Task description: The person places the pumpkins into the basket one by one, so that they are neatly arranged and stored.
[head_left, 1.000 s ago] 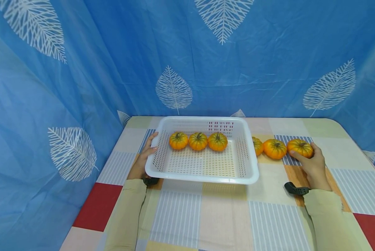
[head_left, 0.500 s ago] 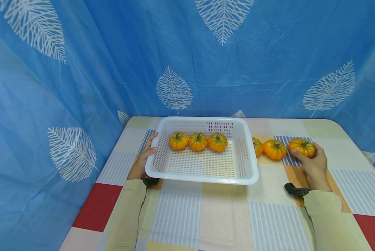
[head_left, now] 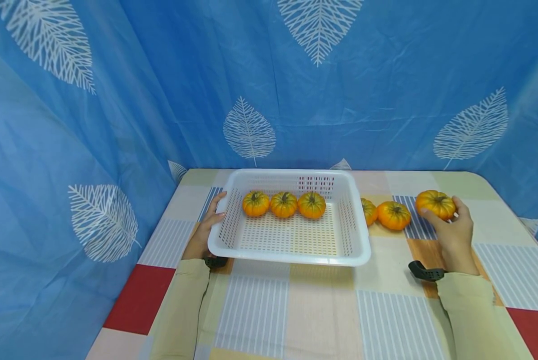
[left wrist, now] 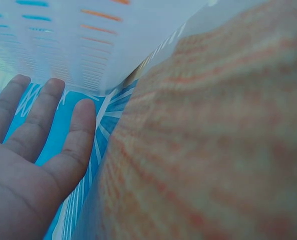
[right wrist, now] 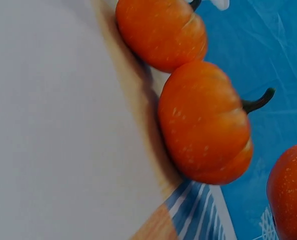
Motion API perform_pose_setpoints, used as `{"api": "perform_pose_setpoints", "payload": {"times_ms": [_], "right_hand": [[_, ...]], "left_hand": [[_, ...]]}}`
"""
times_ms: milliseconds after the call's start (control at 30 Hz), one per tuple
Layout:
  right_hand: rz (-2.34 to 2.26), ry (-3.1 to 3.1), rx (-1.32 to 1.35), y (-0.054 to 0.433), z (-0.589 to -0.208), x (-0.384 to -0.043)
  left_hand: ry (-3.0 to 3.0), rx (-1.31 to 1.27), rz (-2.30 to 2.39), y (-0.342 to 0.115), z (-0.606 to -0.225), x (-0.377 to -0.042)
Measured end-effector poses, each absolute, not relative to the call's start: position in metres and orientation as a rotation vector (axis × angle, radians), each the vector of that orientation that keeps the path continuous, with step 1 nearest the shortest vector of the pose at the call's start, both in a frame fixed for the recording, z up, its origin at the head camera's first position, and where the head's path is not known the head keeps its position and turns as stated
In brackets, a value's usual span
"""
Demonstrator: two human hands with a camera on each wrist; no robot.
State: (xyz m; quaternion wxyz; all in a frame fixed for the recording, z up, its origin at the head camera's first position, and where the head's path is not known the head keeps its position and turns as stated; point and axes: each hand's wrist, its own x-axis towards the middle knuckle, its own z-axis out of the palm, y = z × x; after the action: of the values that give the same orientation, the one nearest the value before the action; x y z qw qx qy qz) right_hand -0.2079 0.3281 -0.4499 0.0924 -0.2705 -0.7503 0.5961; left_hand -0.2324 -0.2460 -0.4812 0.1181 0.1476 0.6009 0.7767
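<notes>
A small orange-green pumpkin (head_left: 435, 205) is held by my right hand (head_left: 457, 237), thumb on its near side and fingers round its right. It looks raised slightly off the cloth. Left of it lies another pumpkin (head_left: 394, 215), with a third pumpkin (head_left: 369, 211) partly hidden behind the basket wall. My left hand (head_left: 201, 236) rests against the left side of a white plastic basket (head_left: 291, 259). In the left wrist view its fingers (left wrist: 78, 135) are extended beside the slotted wall. Inside the basket, three pumpkins sit in a row, the rightmost pumpkin (head_left: 312, 205) near the middle.
A checked, striped cloth (head_left: 318, 310) covers the table. Blue curtains (head_left: 169, 75) with white leaf prints hang behind and to the left. A dark wrist device (head_left: 425, 271) sits by the right wrist.
My right hand has lifted its pumpkin slightly and drawn it right, widening the gap to the neighbouring pumpkin. The left hand and the basket stay in place.
</notes>
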Motion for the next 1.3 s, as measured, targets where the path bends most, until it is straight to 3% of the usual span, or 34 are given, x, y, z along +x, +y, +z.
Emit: {"api": "perform_pose_setpoints", "payload": {"times_ms": [267,1300], "right_hand": [[1.739,-2.288,-0.714,0.317,-0.434,-0.204],[1.389,-2.652,0.029,0.278,-0.394,-0.186]], "left_hand": [[1.739,0.438,2.291,-0.246,-0.483,-0.231],[1.701,0.420,2.314,-0.246,-0.481,-0.233]]}}
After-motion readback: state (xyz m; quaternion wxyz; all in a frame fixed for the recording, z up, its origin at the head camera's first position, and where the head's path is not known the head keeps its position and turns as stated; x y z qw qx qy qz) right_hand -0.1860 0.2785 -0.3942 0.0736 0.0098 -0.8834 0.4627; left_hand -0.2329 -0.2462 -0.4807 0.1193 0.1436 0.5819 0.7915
